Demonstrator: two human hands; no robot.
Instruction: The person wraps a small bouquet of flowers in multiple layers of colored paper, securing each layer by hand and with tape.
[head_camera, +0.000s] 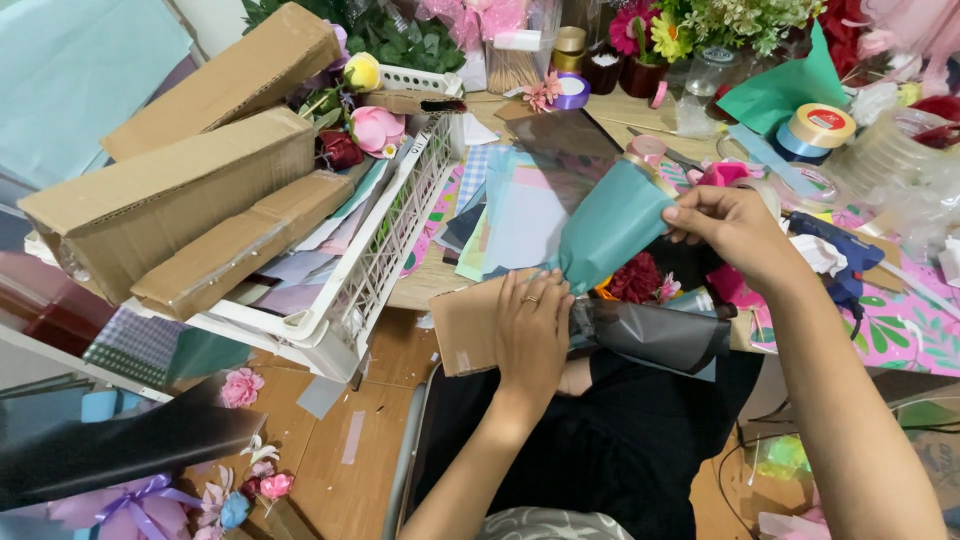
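Nearest the camera, the person's lap in black cloth (620, 450) fills the lower middle, both forearms rising from it. Left hand (532, 335), a ring on one finger, is clenched around the stem end of a small bouquet (640, 280) wrapped in dark paper, just off the near edge of the tabletop (425, 290). Right hand (735, 232) pinches the upper edge of a teal paper sheet (612, 222) that curls over the red blooms.

To do this well, I judge the stem grip should stay firm while the teal sheet is drawn snug and even around the flowers, without crushing them.

Farther on, loose coloured papers (505, 205) lie spread across the tabletop's middle. A blue glue gun (835, 250) rests toward the right edge, a tape roll (820, 125) beyond it. A white plastic basket (385, 250) with cardboard boxes (170, 195) overhangs the left edge. Artificial flowers and jars crowd the far edge; the floor is wood-patterned, strewn with fabric flowers (245, 485).
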